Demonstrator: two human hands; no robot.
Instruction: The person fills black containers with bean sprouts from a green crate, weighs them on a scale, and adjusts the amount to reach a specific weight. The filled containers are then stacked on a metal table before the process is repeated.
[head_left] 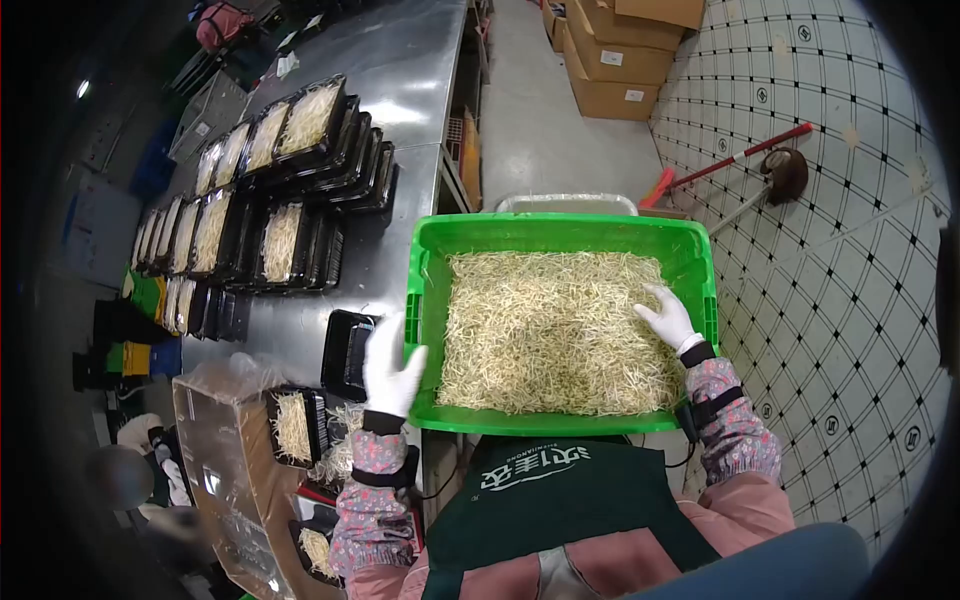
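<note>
**Steel tabletop (415, 225) and patterned floor (840, 290) flank a green crate (560, 228) of sprouts (550, 335)**

The right hand (668, 318), white-gloved, is open with its fingers loosely spread over the sprouts by the crate's right side; whether it touches them I cannot tell. From it the sprouts reach leftward along the crate's long axis, which runs side to side. The left hand (392, 372), also gloved and open, is raised at the crate's left rim, so the right is nearer the sprouts. Just beside the left hand, by the tabletop's near right edge, is a black tray (343, 350); a filled tray (293, 427) lies nearer the body. Stacked filled trays (210, 230) stand farther up the tabletop. Beyond the crate are cardboard boxes (612, 65).
</note>
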